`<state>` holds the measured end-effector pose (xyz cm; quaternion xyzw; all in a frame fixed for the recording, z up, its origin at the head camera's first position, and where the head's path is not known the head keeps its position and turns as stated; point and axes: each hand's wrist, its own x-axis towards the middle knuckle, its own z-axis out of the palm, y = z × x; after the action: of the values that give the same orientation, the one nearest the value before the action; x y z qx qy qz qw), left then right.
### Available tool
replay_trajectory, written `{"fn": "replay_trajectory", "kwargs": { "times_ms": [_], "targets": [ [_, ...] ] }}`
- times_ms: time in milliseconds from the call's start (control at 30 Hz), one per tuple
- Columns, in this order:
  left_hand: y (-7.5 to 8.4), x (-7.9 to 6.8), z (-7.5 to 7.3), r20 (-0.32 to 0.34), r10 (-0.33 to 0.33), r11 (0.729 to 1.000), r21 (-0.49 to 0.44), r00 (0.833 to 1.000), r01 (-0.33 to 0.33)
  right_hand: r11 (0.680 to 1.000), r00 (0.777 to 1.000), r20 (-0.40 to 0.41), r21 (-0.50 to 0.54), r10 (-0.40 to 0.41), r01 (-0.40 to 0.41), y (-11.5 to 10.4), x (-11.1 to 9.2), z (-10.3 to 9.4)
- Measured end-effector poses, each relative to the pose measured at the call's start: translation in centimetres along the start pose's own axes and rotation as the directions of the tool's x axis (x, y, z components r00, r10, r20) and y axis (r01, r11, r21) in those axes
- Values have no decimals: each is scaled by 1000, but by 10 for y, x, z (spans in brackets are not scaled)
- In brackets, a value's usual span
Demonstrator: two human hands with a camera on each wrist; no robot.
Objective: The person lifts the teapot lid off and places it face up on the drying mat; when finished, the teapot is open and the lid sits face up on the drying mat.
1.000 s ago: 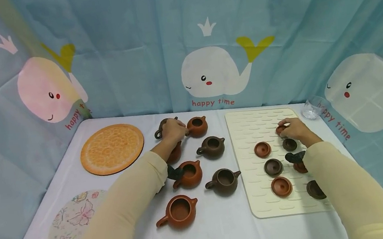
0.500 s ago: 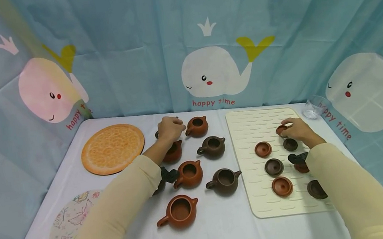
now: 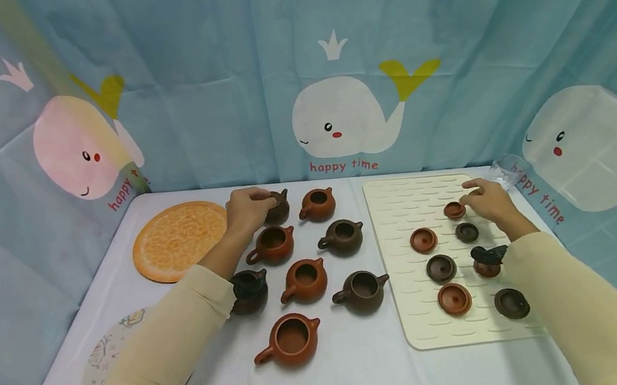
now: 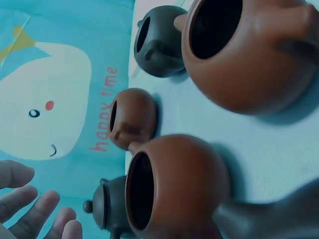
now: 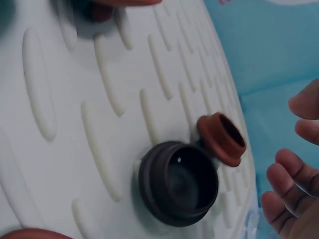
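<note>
My left hand (image 3: pixel 248 213) hovers left of the back-row dark teapot (image 3: pixel 278 208) and hides its handle side. In the left wrist view that teapot wears a knobbed lid (image 4: pixel 101 205), and the fingers are spread and hold nothing. A reddish teapot (image 3: pixel 274 246) without a lid stands just in front. Over on the cream mat (image 3: pixel 404 206), my right hand (image 3: pixel 491 199) is beside a small reddish lid (image 3: pixel 454 210), apart from it, with fingers loosely bent. That lid lies upside down, hollow side up, next to a dark lid (image 5: pixel 179 184) in the right wrist view.
Several lidless teapots, such as a reddish one (image 3: pixel 293 341) and a dark one (image 3: pixel 362 292), stand mid-table. More lids (image 3: pixel 454 299) lie on the mat. An orange round mat (image 3: pixel 180 242) and a patterned one (image 3: pixel 107 349) lie left. A clear glass (image 3: pixel 507 171) stands at the back right corner.
My left hand has drawn off the back dark teapot, moving left, and its lidded top shows. My right hand has let go of the small reddish lid and moved slightly right.
</note>
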<state>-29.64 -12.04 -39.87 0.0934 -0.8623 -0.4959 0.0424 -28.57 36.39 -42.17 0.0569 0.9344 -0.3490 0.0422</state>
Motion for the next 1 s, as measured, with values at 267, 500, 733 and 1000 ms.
{"fn": "replay_trajectory", "kwargs": {
  "times_ms": [267, 500, 733, 1000],
  "targets": [
    [-16, 2, -16, -73, -39, 997, -74, 997, 34, 996, 994, -72, 33, -82, 84, -19, -11, -1],
    [-32, 15, -15, -57, -153, 987, -59, 987, 150, 986, 985, -79, 61, -152, 157, -46, -19, -1],
    [-43, 27, -8, -5, -231, 972, -53, 973, 231, 968, 972, -27, 92, -232, 233, -81, -24, 4],
    [-51, 37, -6, 16, -269, 963, -27, 963, 269, 942, 946, -7, 94, -323, 322, -127, -21, 15]
  ]
}}
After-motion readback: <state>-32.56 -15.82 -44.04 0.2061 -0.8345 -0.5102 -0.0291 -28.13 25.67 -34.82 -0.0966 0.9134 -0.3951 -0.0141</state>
